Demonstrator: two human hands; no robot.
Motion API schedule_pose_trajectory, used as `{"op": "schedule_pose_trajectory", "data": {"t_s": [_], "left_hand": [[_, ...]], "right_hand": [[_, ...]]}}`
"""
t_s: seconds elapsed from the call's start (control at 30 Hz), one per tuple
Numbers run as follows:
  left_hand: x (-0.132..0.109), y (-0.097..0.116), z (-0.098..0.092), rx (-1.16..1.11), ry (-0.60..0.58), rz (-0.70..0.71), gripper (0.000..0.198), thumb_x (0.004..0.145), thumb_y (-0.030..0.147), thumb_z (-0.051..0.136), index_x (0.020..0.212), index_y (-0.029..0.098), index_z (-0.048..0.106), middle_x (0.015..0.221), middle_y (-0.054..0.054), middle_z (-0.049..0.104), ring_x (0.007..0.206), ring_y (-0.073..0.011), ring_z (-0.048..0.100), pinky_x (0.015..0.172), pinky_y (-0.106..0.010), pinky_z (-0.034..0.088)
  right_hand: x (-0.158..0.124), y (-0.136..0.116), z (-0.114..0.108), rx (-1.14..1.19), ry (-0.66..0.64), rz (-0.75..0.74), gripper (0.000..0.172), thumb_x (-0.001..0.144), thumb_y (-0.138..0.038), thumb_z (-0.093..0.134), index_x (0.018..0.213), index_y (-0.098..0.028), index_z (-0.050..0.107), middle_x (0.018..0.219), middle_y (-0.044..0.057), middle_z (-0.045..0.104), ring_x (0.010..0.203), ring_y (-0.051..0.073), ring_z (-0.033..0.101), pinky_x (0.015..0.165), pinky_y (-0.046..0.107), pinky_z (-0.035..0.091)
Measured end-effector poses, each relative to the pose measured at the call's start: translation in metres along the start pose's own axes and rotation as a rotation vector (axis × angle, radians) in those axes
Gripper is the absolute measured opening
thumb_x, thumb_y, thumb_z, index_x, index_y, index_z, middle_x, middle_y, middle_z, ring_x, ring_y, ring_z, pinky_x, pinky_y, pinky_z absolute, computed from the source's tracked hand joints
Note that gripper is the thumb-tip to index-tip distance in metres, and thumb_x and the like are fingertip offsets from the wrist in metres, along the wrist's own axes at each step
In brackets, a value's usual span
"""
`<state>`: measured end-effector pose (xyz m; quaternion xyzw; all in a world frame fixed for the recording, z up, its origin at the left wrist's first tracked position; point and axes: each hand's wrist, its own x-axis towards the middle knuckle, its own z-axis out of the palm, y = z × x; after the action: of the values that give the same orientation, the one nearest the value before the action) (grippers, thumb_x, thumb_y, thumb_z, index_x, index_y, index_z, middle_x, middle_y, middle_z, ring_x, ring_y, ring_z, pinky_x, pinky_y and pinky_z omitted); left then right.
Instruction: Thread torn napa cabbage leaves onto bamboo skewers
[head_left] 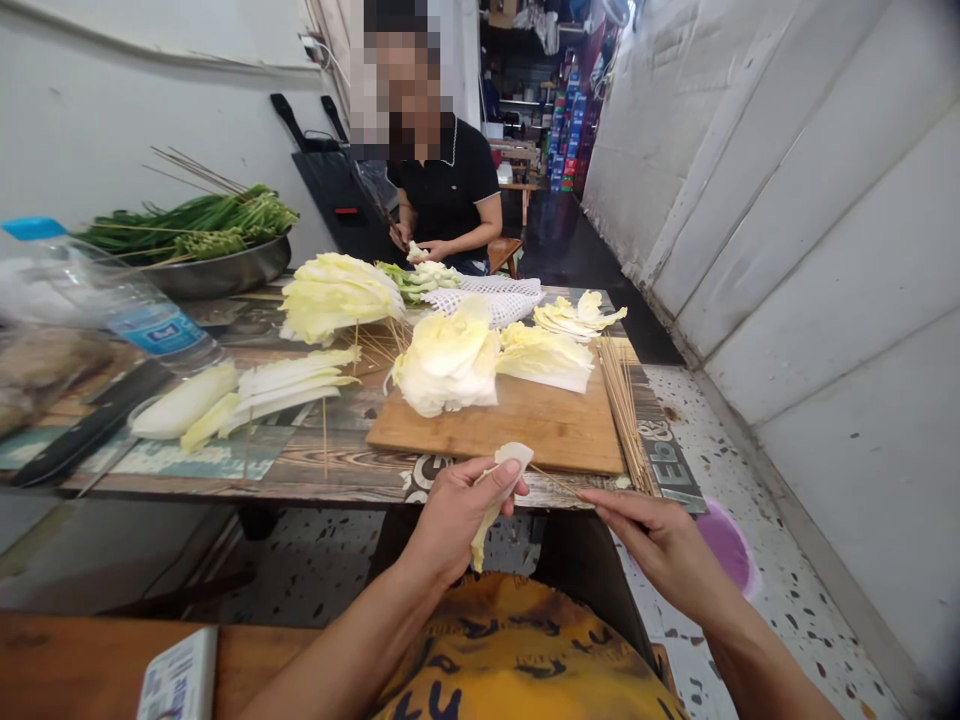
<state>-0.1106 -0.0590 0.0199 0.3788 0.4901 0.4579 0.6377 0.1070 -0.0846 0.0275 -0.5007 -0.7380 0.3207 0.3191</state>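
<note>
My left hand (457, 510) is closed on a folded piece of pale cabbage leaf (501, 478), held just below the near table edge. My right hand (660, 545) pinches a thin bamboo skewer (559, 483) whose tip points at the leaf. In front of both hands lies a wooden cutting board (547, 430) bearing piles of cabbage leaves (450, 360). A bundle of loose skewers (622, 410) lies along the board's right side.
Across the table a person in a black shirt (450, 185) handles cabbage. A metal bowl of green stalks (217, 265), a plastic water bottle (142, 320), a knife (82, 430) and a white mesh sheet (495, 295) lie on the table. A purple basin (724, 545) sits on the floor.
</note>
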Motion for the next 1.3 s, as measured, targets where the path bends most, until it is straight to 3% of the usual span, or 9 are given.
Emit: {"op": "schedule_pose_trajectory", "data": {"t_s": [0.7,0.8,0.97,1.13,1.23,1.3], "left_hand": [[-0.003,0.004,0.002,0.192,0.032,0.120,0.030,0.072,0.042,0.066,0.058,0.016,0.068,0.053,-0.001,0.057,0.051,-0.0099,0.046,0.054,-0.022,0.035],[-0.005,0.001,0.008,0.220,-0.025,0.103,0.030,0.072,0.041,0.065,0.058,0.015,0.068,0.050,-0.001,0.055,0.050,-0.0107,0.046,0.054,-0.022,0.035],[-0.007,-0.003,0.017,0.172,-0.037,0.112,0.029,0.073,0.041,0.065,0.060,0.015,0.067,0.054,0.000,0.057,0.053,-0.0104,0.046,0.056,-0.022,0.036],[-0.004,-0.005,0.012,0.129,-0.001,0.082,0.026,0.075,0.039,0.065,0.065,0.015,0.069,0.058,0.000,0.060,0.053,-0.0093,0.048,0.055,-0.020,0.037],[-0.002,-0.008,0.007,0.194,-0.010,0.186,0.019,0.075,0.034,0.067,0.070,0.016,0.072,0.063,-0.001,0.066,0.058,-0.0115,0.054,0.060,-0.022,0.042],[0.000,-0.008,0.003,0.230,-0.083,0.384,0.011,0.075,0.027,0.068,0.075,0.018,0.074,0.070,-0.004,0.070,0.065,-0.0149,0.060,0.064,-0.025,0.046]], "right_hand": [[0.012,0.001,0.001,0.092,-0.061,0.047,0.026,0.088,-0.024,0.051,0.103,-0.022,0.071,0.104,0.003,0.071,0.095,0.018,0.067,0.087,0.033,0.052],[0.016,-0.005,0.006,0.137,-0.074,0.033,0.025,0.088,-0.024,0.051,0.103,-0.021,0.071,0.102,0.003,0.072,0.094,0.018,0.067,0.087,0.032,0.052],[0.021,-0.010,0.012,0.117,-0.031,0.029,0.025,0.088,-0.028,0.051,0.103,-0.020,0.070,0.099,0.005,0.073,0.090,0.017,0.067,0.084,0.030,0.051],[0.016,-0.002,0.006,0.050,-0.007,0.031,0.024,0.088,-0.027,0.051,0.099,-0.020,0.071,0.092,0.005,0.073,0.083,0.017,0.067,0.078,0.028,0.052],[0.011,0.003,0.001,0.048,0.012,0.001,0.022,0.088,-0.026,0.053,0.096,-0.020,0.072,0.087,0.005,0.072,0.078,0.016,0.065,0.073,0.027,0.052],[0.009,0.005,-0.001,0.068,0.016,-0.062,0.020,0.088,-0.024,0.054,0.096,-0.020,0.072,0.084,0.005,0.070,0.075,0.015,0.064,0.069,0.025,0.052]]}}
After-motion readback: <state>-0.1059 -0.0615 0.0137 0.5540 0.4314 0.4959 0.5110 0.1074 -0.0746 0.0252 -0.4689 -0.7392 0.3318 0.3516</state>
